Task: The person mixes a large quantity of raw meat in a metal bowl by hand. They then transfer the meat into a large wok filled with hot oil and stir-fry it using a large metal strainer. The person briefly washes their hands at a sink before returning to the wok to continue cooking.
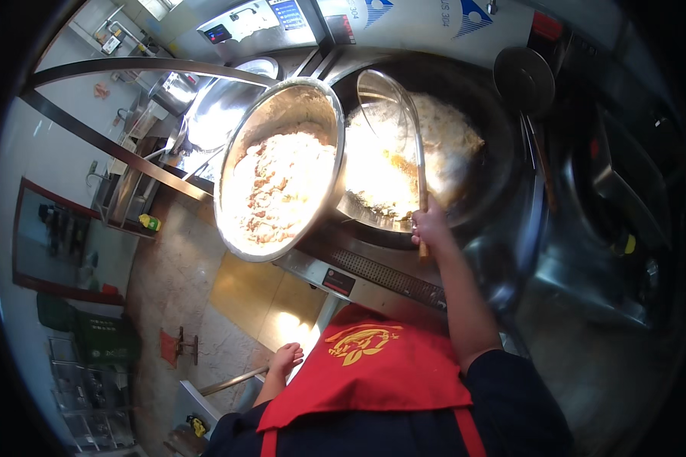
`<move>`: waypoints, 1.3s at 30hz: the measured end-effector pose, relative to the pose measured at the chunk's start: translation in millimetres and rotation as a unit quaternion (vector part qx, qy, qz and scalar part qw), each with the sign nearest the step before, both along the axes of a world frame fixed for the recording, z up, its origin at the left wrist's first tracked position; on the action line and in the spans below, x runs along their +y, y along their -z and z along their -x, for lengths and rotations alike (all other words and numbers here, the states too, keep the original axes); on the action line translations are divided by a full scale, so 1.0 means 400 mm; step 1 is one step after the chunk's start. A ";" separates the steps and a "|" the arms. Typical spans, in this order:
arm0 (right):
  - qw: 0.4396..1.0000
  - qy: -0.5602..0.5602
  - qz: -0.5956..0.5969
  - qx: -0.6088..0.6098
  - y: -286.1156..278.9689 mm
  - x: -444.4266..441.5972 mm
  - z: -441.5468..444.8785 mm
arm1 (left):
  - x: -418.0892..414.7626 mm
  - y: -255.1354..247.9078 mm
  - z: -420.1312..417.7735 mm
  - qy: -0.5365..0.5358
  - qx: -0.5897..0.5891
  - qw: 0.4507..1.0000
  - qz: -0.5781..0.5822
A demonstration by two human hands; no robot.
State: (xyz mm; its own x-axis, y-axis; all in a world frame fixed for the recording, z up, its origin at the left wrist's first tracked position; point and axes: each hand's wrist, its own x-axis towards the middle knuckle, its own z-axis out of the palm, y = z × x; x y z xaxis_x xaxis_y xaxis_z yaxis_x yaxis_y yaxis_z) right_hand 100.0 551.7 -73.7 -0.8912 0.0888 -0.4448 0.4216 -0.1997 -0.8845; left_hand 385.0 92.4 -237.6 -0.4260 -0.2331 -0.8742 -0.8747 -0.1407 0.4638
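Note:
My right hand [431, 228] grips the wooden handle of a wire-mesh skimmer [389, 103]. Its mesh bowl is over a large wok [500, 165], where bubbling, foaming oil [446, 131] surrounds frying food, partly lost in glare. To the left of the wok, a big metal basin [228, 200] stands tilted towards me, holding pale, battered-looking pieces [274, 188] with brownish bits. Down at my left side, my left hand [286, 359] is loosely curled, with nothing visible in it. A red apron [389, 383] covers my front.
A second ladle or strainer [524, 80] rests at the wok's right rim. Beside it is another metal-topped station [583, 285]. A steel frame bar [114, 145] crosses the left side. Further left are a steel pot [174, 91] and a small red folding stool [171, 347] on the floor.

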 end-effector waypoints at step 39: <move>0.905 -0.005 -0.425 -0.019 0.119 0.161 0.211 | 0.054 -0.075 -0.051 0.063 -0.044 0.994 0.075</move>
State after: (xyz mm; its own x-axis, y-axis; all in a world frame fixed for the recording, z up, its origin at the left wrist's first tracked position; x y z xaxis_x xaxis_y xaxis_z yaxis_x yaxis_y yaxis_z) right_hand 15.7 616.1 -121.5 -0.8795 0.4050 -0.2499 0.4529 0.5511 -0.7008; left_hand 405.3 113.9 -207.8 -0.3837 -0.3125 -0.8690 -0.9191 0.0381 0.3921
